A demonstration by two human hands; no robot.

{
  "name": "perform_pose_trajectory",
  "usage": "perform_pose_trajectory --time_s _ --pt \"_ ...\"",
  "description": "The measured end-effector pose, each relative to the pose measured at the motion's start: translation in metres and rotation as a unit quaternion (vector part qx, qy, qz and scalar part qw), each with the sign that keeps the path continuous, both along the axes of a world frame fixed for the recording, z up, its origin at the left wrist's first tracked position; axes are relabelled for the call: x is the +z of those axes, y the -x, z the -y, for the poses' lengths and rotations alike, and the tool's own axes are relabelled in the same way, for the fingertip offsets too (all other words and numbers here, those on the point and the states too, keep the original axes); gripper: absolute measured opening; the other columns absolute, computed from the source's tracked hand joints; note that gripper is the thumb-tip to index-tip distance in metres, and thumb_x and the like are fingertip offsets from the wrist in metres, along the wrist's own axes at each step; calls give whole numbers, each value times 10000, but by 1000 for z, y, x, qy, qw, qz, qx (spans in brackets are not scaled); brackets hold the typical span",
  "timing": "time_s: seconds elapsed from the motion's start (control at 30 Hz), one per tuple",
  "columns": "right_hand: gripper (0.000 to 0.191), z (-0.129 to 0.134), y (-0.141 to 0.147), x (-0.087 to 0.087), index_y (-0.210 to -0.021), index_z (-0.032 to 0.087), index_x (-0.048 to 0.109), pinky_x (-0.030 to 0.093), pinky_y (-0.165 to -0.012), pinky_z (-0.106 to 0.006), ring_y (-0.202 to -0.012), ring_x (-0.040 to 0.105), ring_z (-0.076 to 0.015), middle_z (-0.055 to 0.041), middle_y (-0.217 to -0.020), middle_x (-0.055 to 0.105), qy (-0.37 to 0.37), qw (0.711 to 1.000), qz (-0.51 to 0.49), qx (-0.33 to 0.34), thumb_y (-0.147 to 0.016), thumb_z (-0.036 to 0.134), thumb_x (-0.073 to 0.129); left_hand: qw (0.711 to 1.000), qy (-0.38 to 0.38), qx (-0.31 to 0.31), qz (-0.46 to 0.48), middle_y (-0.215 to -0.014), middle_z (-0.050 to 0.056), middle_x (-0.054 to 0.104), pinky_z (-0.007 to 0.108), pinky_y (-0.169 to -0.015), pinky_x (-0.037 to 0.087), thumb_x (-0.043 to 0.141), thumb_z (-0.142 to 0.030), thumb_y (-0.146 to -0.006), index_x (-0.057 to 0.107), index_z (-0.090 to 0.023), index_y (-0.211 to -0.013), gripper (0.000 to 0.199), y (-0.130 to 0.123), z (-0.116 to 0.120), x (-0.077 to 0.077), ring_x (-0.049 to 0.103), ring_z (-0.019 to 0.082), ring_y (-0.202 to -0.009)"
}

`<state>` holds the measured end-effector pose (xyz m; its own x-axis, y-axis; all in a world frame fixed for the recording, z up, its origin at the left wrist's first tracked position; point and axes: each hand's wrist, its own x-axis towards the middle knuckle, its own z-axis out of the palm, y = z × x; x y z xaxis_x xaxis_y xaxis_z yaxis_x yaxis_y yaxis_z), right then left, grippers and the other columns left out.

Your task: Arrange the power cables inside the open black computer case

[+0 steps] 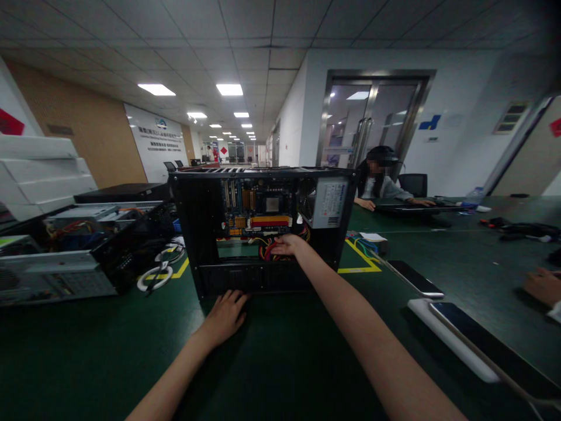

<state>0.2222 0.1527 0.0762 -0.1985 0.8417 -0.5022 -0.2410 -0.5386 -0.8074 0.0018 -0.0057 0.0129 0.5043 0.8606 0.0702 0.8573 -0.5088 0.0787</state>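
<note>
A black computer case [263, 279] stands upright on the green table, its open side facing me. Inside it are a motherboard [272, 204] and, at the upper right, a power supply [332, 200]. My right hand [286, 245] reaches into the lower part of the case, its fingers closed at a bundle of coloured cables [265, 250]. My left hand [225, 316] lies on the table with its fingers spread, the fingertips at the bottom front edge of the case, holding nothing.
Opened computer cases [100, 257] and a white cable coil [155, 277] are on the left. To the right lie phones [416, 277] and a white block [451, 339]. A person [381, 181] sits beyond; another person's hand [543, 286] shows at the right edge.
</note>
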Motion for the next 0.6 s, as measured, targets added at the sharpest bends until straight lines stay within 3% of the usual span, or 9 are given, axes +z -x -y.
perform_pose_trajectory --time_s 0.6 --pt "96 -10 -1 -7 -778 106 378 490 -635 -280 -818 591 -152 -131 -906 541 -33 999 -31 3 -840 99 305 1000 -16 -13 0 -1138 54 422 381 -854 335 385 -227 -777 359 -245 -1170 393 -2 3 3 380 221 -1040"
